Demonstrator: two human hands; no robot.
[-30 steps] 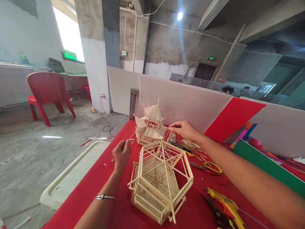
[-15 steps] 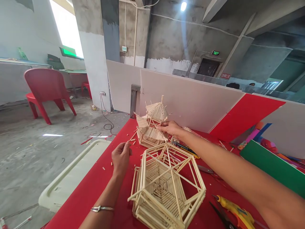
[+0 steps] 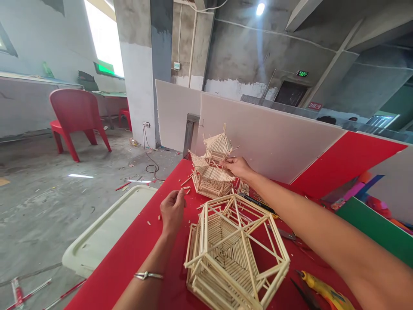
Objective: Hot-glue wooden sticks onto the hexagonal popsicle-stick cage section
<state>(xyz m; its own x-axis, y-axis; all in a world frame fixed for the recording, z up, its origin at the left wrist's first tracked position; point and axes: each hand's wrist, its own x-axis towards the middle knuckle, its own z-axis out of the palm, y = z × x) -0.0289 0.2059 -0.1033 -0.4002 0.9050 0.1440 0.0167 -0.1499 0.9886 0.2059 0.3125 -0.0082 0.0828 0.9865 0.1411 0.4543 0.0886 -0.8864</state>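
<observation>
A small pagoda model (image 3: 213, 168) built from thin wooden sticks stands at the far end of the red table (image 3: 135, 254). My right hand (image 3: 237, 167) reaches across and grips its right side under the upper roof. Nearer to me lies a larger hexagonal stick frame (image 3: 235, 254). My left hand (image 3: 172, 211) rests on the table left of that frame, fingers curled in a pinch; I cannot make out what is in them. A bracelet sits on my left wrist.
A yellow glue gun (image 3: 325, 292) and dark cutters (image 3: 305, 295) lie at the right front. White and red boards (image 3: 274, 142) stand behind the table. A white plastic lid (image 3: 106, 232) sits left of the table, a red chair (image 3: 77, 116) beyond. Coloured sheets (image 3: 371, 224) lie at right.
My right hand moved left from the loose sticks to the pagoda and took hold of its side. The view shifted slightly; the left hand stayed put.
</observation>
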